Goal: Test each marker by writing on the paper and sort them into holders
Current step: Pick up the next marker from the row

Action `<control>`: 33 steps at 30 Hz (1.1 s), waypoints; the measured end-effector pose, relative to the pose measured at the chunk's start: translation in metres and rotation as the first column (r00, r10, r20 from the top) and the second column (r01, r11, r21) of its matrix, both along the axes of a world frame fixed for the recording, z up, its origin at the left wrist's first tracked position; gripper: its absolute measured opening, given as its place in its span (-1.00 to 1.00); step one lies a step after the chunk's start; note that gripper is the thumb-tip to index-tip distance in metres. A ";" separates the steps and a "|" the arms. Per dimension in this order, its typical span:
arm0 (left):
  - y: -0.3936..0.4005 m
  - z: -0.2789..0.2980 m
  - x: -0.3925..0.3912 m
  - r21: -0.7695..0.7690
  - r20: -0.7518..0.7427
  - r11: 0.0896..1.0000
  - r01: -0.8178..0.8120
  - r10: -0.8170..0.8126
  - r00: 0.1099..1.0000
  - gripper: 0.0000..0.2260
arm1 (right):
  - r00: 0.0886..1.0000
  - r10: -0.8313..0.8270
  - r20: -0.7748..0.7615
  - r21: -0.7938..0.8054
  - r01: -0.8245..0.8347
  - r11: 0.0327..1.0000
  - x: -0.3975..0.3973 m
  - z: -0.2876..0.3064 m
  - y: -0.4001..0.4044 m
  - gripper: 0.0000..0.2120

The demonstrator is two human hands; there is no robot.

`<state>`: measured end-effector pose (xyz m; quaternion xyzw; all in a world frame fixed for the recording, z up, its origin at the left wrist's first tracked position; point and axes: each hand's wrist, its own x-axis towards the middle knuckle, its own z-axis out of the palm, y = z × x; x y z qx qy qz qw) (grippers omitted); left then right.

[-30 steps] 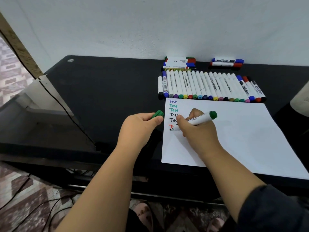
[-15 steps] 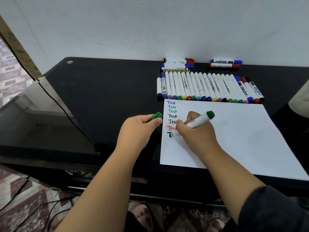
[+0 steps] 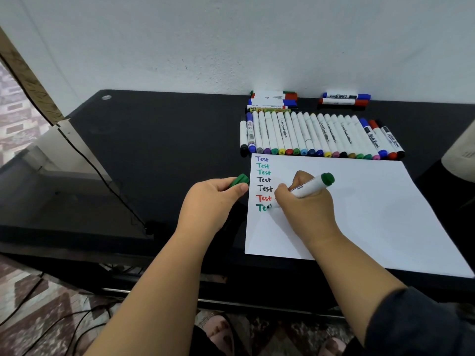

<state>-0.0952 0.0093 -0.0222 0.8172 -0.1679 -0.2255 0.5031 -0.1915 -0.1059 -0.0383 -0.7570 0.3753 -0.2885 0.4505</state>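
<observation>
Worktop (image 3: 159, 155): black and glossy, set against a white wall, carrying everything under both hands.
Paper (image 3: 372, 217): a white sheet under the right hand, reaching away to that hand's right; a column of "Test" words in purple, teal, black and red runs down its left edge, just left of the knuckles.
Row of markers (image 3: 316, 136): white barrels lying side by side beyond the right hand, their coloured caps almost touching the paper's far edge.
Marker packs (image 3: 272, 101): stacked against the wall, farther out than the row, with two loose whiteboard markers (image 3: 344, 98) to their right.
Right hand (image 3: 303, 209): fingers curled tight round the green marker (image 3: 305, 188) in a writing grip, heel resting on the paper.
Green marker: tilted, green end up past the thumb, tip touching the paper at a green "Te" below the red word.
Left hand (image 3: 208, 201): resting on the worktop just left of the paper, thumb and fingers pinching the green cap (image 3: 239, 179).
Green cap: pokes out beyond the fingertips, apart from its marker.
</observation>
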 end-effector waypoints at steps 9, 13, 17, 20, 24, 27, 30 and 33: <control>-0.002 0.001 -0.001 0.031 0.014 1.000 0.007 -0.008 1.000 -0.81 | 1.000 0.004 0.021 0.006 -0.004 1.000 -0.002 0.002 0.001 -0.63; -0.002 0.002 -0.002 0.035 0.007 0.999 0.012 -0.012 1.000 -0.82 | 1.000 -0.023 0.020 -0.007 0.023 1.000 -0.003 0.001 0.001 -0.63; 0.000 0.004 -0.002 0.030 0.000 0.999 0.017 -0.017 1.000 -0.83 | 0.998 -0.050 0.024 -0.001 0.050 0.999 -0.002 0.002 0.000 -0.64; 0.000 0.006 -0.002 0.043 -0.006 0.998 0.044 -0.044 0.999 -0.80 | 1.000 -0.022 0.011 0.006 0.022 1.000 -0.002 0.002 0.000 -0.64; 0.002 0.007 -0.001 0.040 -0.035 0.996 0.081 -0.079 0.996 -0.80 | 0.996 -0.056 0.068 0.123 0.048 0.991 -0.003 0.005 -0.001 -0.66; 0.003 0.007 -0.001 0.045 -0.055 0.991 0.128 -0.125 0.991 -0.85 | 0.974 -0.131 0.188 0.323 0.064 0.944 -0.004 0.011 -0.007 -0.66; 0.003 0.009 -0.004 0.006 -0.080 0.984 0.180 -0.179 0.981 -0.87 | 0.919 -0.186 0.347 0.494 -0.011 0.869 -0.006 0.019 -0.013 -0.61; 0.001 0.011 -0.007 -0.031 -0.078 0.974 0.226 -0.227 0.971 -0.81 | 0.899 -0.171 0.404 0.537 -0.082 0.840 -0.008 0.023 -0.013 -0.61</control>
